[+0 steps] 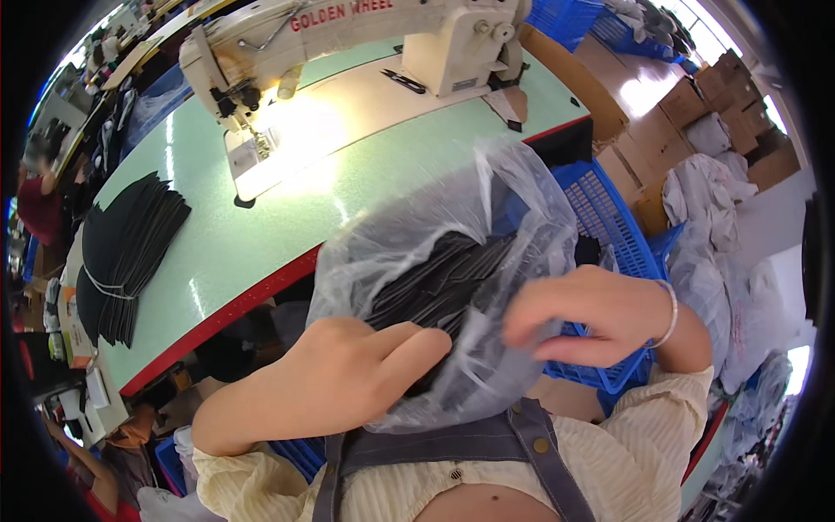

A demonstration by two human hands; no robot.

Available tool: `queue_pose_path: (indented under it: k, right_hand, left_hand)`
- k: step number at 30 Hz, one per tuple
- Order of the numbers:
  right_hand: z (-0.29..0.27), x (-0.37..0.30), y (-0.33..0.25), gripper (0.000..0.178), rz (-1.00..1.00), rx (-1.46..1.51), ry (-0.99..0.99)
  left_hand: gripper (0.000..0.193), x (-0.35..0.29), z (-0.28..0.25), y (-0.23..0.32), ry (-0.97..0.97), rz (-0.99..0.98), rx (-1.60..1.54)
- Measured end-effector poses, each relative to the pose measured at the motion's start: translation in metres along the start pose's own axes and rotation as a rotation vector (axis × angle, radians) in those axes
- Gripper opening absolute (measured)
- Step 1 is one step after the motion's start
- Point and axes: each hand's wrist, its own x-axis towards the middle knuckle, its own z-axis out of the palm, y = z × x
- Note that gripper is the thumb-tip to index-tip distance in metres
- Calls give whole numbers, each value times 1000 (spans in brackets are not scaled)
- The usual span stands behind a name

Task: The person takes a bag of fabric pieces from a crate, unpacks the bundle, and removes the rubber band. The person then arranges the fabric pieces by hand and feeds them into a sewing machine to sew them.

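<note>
A clear plastic bag (pixel 365 261) lies open-mouthed in front of my body, against the table's red front edge. Inside it is a stack of black flat pieces (pixel 435 274), seen edge-on. My left hand (pixel 357 370) is closed at the bag's near left side, its fingers curled over the plastic next to the black pieces. What lies under those fingertips is hidden. At the bag's right side is my right hand (pixel 591 317), a pale bracelet at its wrist. Its fingers are bent and smeared by motion, so whether they pinch the plastic does not show.
On the green table (pixel 226 252), a tied bundle of black pieces (pixel 130 252) lies at the left. A sewing machine (pixel 339 43) stands at the back, with black thread snips (pixel 404 82) by it. A blue basket (pixel 613 217) is at the right; cardboard boxes (pixel 722 104) stand beyond.
</note>
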Motion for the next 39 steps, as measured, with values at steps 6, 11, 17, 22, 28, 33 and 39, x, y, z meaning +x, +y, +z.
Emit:
queue_pose_path:
  k: [6,11,17,22,28,33,39]
  right_hand:
    - [20,31,10,44,-326,-340,127]
    - [5,4,3,27,-531,-471,-61]
    - [-4,-83,-22,21,-306,-568,117]
    - [22,-102,-11,25,-55,-516,256]
    - [33,-75,-8,35,323,-656,284]
    - [31,-36,0,49,296,-565,351]
    - [4,-20,47,92,-39,-687,232]
  left_hand:
    - [25,14,3,3,-363,262,-466]
    - [40,0,0,12,-368,261,-534]
    - [56,-3,-7,19,-471,-27,-198]
    - [61,4,-2,18,-495,-87,0]
    - [42,38,22,15,-190,6,-120]
    - [58,45,49,3,-51,-22,97]
    - [61,46,43,4,-128,-61,260]
